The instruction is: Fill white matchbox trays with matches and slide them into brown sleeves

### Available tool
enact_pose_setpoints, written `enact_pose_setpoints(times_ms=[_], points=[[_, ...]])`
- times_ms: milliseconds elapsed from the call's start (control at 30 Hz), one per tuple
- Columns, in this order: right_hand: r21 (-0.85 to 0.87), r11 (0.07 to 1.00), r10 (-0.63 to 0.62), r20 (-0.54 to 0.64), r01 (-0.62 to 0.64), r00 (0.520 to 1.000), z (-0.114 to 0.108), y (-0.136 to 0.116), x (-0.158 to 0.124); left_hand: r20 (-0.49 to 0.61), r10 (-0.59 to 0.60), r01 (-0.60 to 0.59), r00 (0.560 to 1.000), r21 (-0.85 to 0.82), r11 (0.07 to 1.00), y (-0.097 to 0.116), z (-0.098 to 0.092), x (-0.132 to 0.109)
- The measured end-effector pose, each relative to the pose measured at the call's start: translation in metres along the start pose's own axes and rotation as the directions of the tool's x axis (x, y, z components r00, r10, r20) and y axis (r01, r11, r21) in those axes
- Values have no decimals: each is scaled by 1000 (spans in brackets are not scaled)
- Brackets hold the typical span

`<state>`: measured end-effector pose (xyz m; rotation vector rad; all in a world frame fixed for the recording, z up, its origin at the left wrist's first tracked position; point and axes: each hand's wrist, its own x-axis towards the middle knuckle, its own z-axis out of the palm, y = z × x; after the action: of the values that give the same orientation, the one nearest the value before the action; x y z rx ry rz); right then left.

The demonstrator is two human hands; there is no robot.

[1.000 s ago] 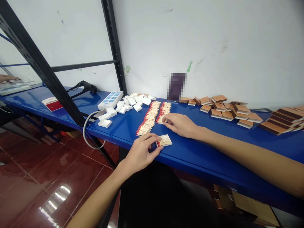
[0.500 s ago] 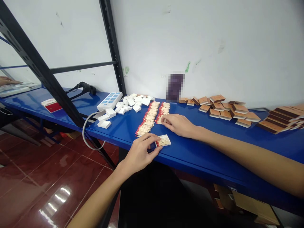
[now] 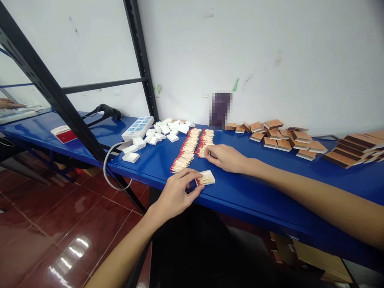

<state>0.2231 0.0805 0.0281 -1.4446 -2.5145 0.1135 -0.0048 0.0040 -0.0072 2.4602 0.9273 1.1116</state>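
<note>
My left hand point(image 3: 177, 191) rests at the front edge of the blue shelf point(image 3: 156, 162), its thumb and fingers pinched on the left end of a small white tray full of matches point(image 3: 206, 177). My right hand point(image 3: 226, 157) lies palm down a little farther back, fingertips on the near end of the right row of red-tipped matches point(image 3: 205, 141). A second, longer row of matches point(image 3: 186, 150) lies just left of it. Whether the right fingers hold any matches is hidden.
A pile of empty white trays point(image 3: 163, 131) and a white power strip point(image 3: 139, 127) with its cable sit to the left. Brown matchbox sleeves point(image 3: 280, 138) spread along the wall at the right, larger stacks point(image 3: 357, 150) beyond. A black rack post point(image 3: 141, 56) rises behind.
Both hands stay where they were; the right fingertips shift slightly on the match row. The view has drifted a little.
</note>
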Motion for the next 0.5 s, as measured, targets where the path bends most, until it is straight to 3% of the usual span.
enact_pose_setpoints(times_ms=[233,500], points=[[-27,999,26,60,-24,998,-4,4,2,9,-11,11,1000,4,1000,-1,0,0],[-105,994,-33,87,42,996,-10,1,-4,9,-13,13,1000,6,1000,1,0,-1]])
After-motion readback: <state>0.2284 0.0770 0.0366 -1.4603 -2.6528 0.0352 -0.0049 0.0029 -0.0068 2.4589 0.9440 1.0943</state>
